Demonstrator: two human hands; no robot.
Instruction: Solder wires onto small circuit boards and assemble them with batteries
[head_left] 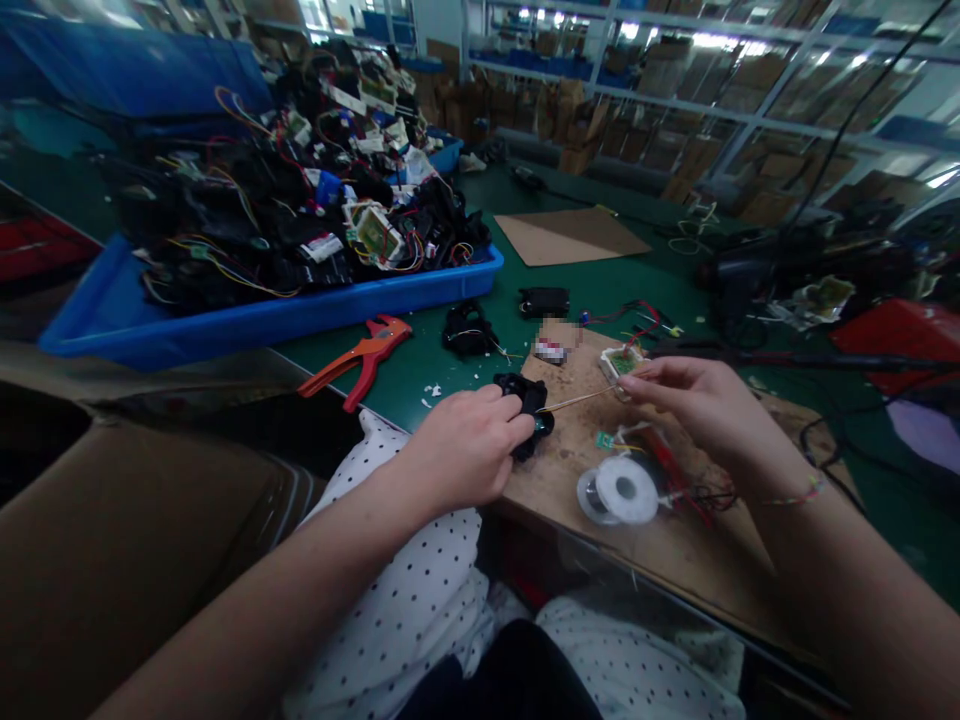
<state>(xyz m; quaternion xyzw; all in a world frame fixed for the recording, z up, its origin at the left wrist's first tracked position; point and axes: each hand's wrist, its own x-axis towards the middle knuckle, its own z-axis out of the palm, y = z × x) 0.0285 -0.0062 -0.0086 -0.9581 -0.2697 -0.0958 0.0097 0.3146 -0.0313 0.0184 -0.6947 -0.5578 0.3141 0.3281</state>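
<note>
Black part [531,400] in left hand [469,445] grip, right hand [701,400] pinching thin wire [581,400], no legible writing

Dim workshop scene lit by ceiling lights [705,38] that flare white at the top; the foreground sinks into shadow, edges bend with wide-angle distortion, and distant shelving [675,90] blurs softly.

Black part [531,400], thin wire [581,400] on board
</note>
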